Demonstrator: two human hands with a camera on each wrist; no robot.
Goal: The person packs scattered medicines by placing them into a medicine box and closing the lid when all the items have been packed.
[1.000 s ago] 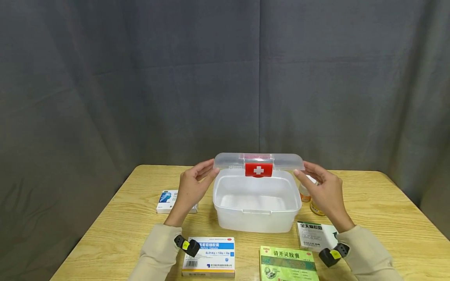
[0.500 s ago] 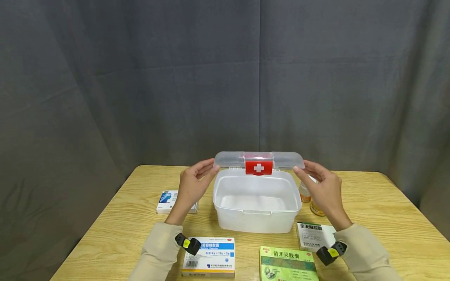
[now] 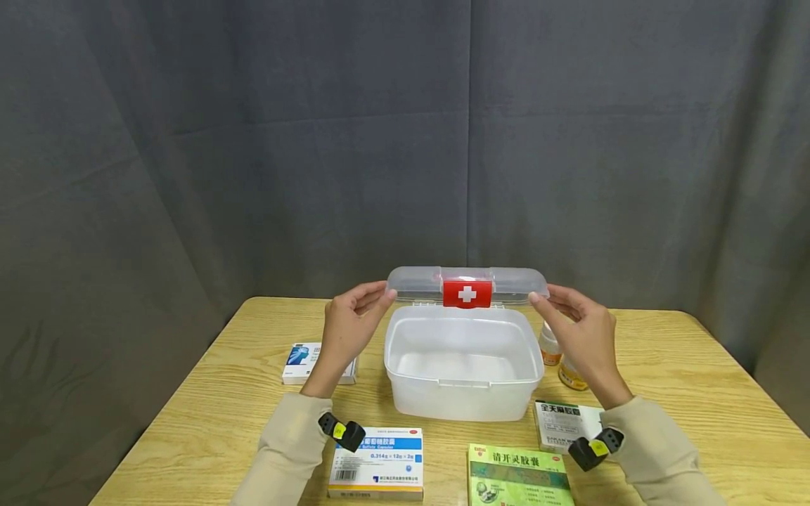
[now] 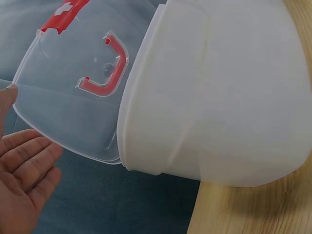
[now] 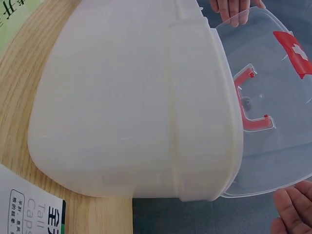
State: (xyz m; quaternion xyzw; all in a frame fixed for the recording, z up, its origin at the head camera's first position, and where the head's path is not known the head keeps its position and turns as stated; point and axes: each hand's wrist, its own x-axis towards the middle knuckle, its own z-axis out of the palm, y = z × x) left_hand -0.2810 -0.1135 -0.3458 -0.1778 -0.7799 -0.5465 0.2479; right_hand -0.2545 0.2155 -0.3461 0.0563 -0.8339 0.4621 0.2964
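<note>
A white translucent first-aid box (image 3: 462,402) stands on the table with its inside bare. Its clear hinged lid (image 3: 414,280) is raised at the back, and a red latch (image 3: 467,294) with a white cross hangs from the lid's front edge. My left hand (image 3: 348,330) holds the lid's left edge between thumb and fingers. At the opposite edge, my right hand (image 3: 585,337) grips the lid the same way. A red carrying handle (image 4: 116,73) on the lid shows in the left wrist view. Only part of each hand appears in its own wrist view.
Medicine boxes lie around: a blue-white one (image 3: 386,467) in front, a green one (image 3: 519,478), a white one (image 3: 560,425) by the right wrist, another (image 3: 300,365) at left. Two small bottles (image 3: 550,348) stand partly behind my right hand. A grey curtain (image 3: 354,140) hangs behind the wooden table (image 3: 190,429).
The lid's front edge and red latch have risen slightly, with both hands staying on its sides. The box body and the medicine boxes have stayed in place.
</note>
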